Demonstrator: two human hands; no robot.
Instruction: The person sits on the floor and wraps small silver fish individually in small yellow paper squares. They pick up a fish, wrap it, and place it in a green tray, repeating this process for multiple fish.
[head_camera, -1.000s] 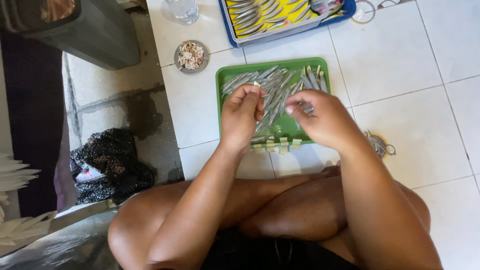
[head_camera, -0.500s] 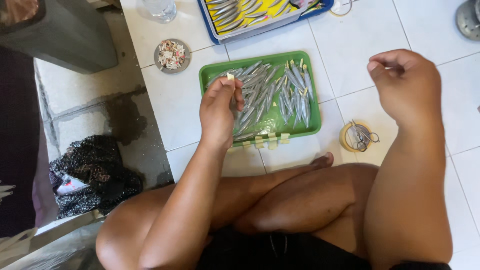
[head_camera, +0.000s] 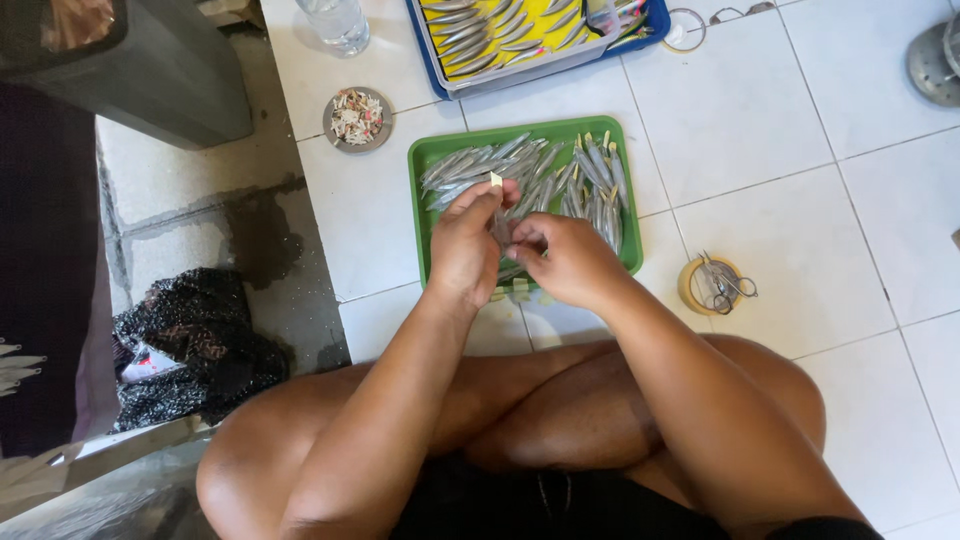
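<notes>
A green tray (head_camera: 428, 157) lies on the white tiled floor, filled with several small silvery fish-shaped pieces (head_camera: 590, 175). Both my hands meet over its near edge. My left hand (head_camera: 465, 245) pinches one silvery piece (head_camera: 498, 222) with a small pale tip sticking up above my fingers. My right hand (head_camera: 570, 262) closes its fingers on the lower part of the same piece. My crossed bare legs fill the bottom of the view.
A blue tray with a yellow lining (head_camera: 530, 40) holds more silvery pieces at the top. A small round dish of scraps (head_camera: 357, 117), a clear glass (head_camera: 335, 20), a tape roll with scissors (head_camera: 715, 285) and a black bag (head_camera: 195, 345) lie around.
My right hand came back from the right, near the tape roll, to the tray and joined my left hand on the piece. The view shifted slightly.
</notes>
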